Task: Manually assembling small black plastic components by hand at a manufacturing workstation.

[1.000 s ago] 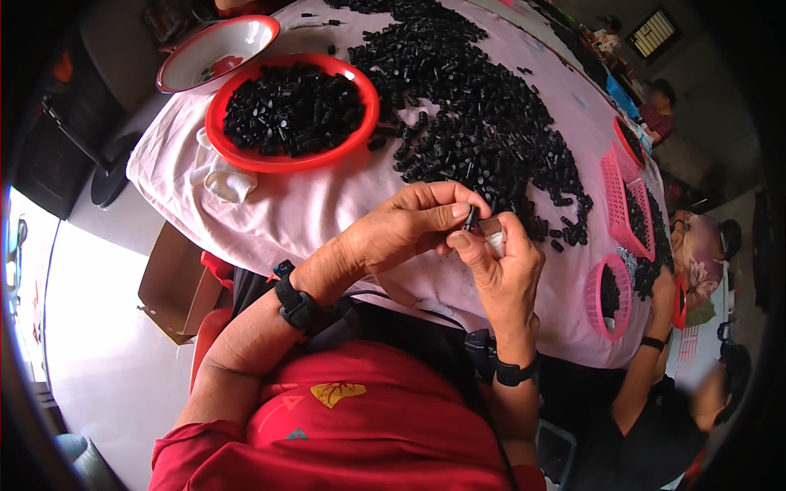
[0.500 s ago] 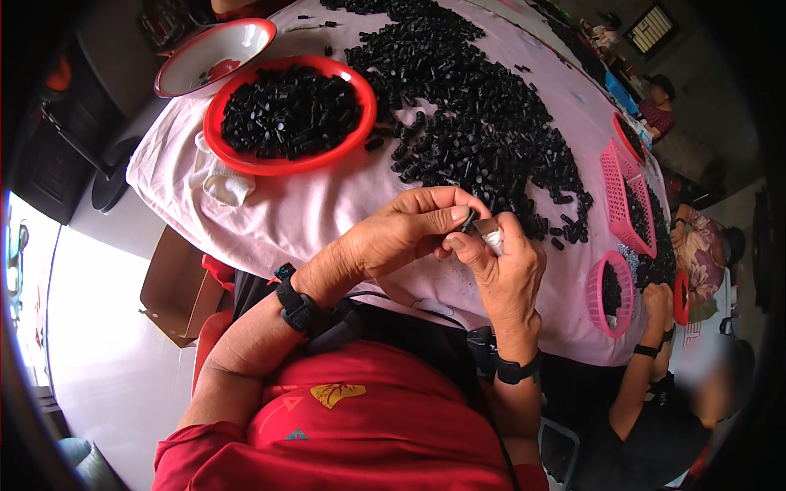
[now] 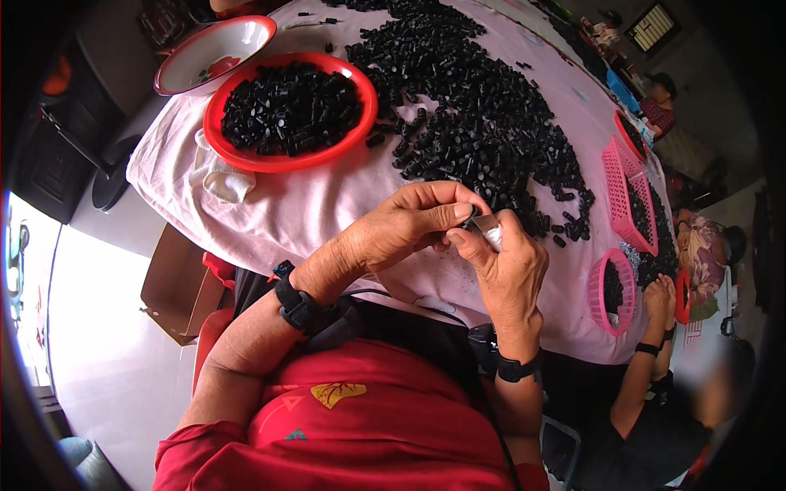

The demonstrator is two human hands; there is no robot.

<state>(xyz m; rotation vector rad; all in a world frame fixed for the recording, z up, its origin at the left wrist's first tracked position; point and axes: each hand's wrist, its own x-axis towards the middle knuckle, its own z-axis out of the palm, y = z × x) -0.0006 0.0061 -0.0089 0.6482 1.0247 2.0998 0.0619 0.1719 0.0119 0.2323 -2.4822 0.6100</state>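
Glaring white at the left floor, lighting the tablecloth evenly, bending edges and darkening toward the fisheye rim.

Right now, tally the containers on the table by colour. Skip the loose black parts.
Red round plastic basins: 1 by the person, 1 partly seen red rim at the far edge, 2
White enamel bowl with red rim: 1
Pink plastic mesh baskets, rectangular and round: 2
Total: 5
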